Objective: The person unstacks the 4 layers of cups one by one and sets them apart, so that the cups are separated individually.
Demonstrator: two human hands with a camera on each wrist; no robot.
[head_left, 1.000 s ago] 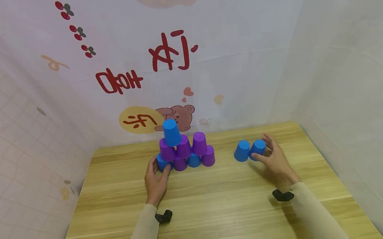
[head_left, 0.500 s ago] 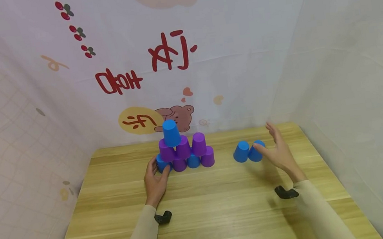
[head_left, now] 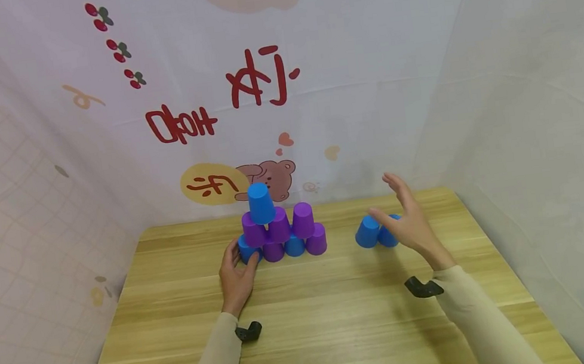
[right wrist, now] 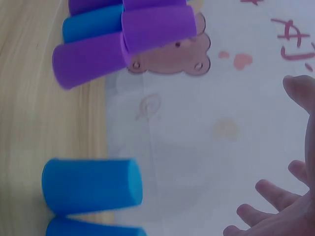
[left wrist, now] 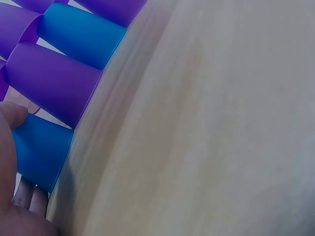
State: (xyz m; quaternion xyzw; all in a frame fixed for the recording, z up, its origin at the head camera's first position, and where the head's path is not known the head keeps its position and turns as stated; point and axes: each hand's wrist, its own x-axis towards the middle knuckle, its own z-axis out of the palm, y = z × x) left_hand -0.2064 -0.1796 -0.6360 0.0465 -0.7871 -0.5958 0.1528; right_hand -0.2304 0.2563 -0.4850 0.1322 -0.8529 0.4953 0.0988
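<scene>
Upside-down plastic cups form a pyramid at the back of the table. Its bottom row alternates blue and purple, three purple cups (head_left: pixel 278 227) sit above, and one blue cup (head_left: pixel 261 205) tops the left pair. My left hand (head_left: pixel 235 283) grips the bottom-left blue cup (left wrist: pixel 42 152), thumb on the near side and fingers round the outer side. Off to the right stand two more blue cups (head_left: pixel 367 232) side by side, upside down. Over them hovers my right hand (head_left: pixel 413 228), fingers spread and holding nothing; in the head view it partly covers the right-hand cup (head_left: pixel 388 237).
The wooden table (head_left: pixel 335 321) ends against a white printed cloth wall (head_left: pixel 370 107) just behind the cups. Cloth walls also flank both sides. A gap of bare tabletop separates the pyramid from the two blue cups.
My right hand has released the right-hand blue cup, risen, and moved left above the pair. My left hand stays on its cup; the pyramid looks the same.
</scene>
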